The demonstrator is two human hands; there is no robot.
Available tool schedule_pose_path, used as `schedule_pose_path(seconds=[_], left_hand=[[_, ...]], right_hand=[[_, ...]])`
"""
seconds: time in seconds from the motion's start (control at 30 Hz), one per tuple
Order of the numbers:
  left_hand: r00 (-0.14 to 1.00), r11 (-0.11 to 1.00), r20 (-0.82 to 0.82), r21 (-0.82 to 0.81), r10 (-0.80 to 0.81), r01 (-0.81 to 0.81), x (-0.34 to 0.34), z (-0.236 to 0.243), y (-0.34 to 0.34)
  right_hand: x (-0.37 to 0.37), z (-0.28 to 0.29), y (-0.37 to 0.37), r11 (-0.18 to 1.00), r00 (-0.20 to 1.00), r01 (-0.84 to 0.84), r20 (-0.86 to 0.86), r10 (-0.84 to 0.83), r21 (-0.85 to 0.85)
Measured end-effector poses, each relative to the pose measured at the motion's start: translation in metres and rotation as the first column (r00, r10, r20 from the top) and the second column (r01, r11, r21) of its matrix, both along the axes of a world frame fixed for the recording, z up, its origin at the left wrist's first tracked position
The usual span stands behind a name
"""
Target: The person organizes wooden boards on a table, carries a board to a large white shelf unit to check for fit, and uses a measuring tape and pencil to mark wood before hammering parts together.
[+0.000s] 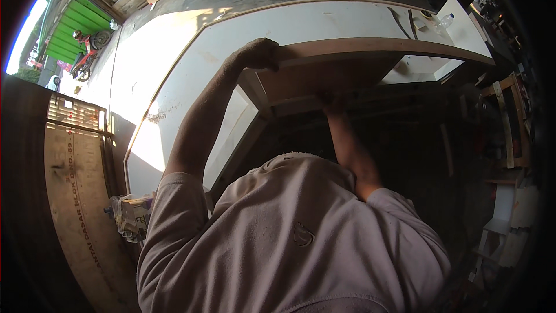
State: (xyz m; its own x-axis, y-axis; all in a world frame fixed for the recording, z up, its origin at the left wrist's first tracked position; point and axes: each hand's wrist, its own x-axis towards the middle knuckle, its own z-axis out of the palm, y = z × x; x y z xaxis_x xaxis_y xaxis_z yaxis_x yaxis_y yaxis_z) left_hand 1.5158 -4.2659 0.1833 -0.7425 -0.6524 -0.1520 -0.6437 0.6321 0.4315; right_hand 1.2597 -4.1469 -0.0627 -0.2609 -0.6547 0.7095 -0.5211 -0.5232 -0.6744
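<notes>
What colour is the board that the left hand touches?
The board is brown, seen best in the head view.

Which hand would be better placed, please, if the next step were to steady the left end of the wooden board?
Probably the left hand: it is curled over that end of the wooden board, while the right hand is lower and farther right, in shadow.

wooden panel (330, 72) | brown | long edge uppermost | by white tabletop (278, 23)
</notes>
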Motion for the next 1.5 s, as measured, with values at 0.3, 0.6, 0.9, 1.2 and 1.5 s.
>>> schedule_pose_path(seconds=[0.3, 0.6, 0.9, 1.2, 1.5], left_hand=[[0.999, 0.998, 0.004, 0.04, 0.05, -0.05, -0.008, -0.002, -0.004], [0.998, 0.998, 0.053, 0.06, 0.016, -0.019, -0.038, 0.022, 0.021], [0.963, 0.973, 0.217, 0.132, 0.157, -0.188, -0.038, 0.025, 0.025], [0.952, 0.973, 0.249, 0.1, 0.177, -0.207, -0.046, 0.022, 0.019], [0.965, 0.965, 0.187, 0.152, 0.183, -0.213, -0.056, 0.03, 0.03]], right_hand=[[0.003, 0.004, 0.01, 0.983, 0.877, -0.135, 0.476, 0.061, 0.122], [0.012, -0.008, -0.005, 0.959, -0.011, -0.244, 0.988, -0.151, 0.144], [0.018, -0.002, 0.003, 0.952, -0.262, -0.283, 0.946, -0.192, 0.115], [-0.007, 0.023, 0.018, 0.916, -0.342, -0.347, 0.883, -0.322, 0.2], [0.002, -0.01, 0.005, 0.916, -0.292, -0.35, 0.906, -0.305, 0.196]])
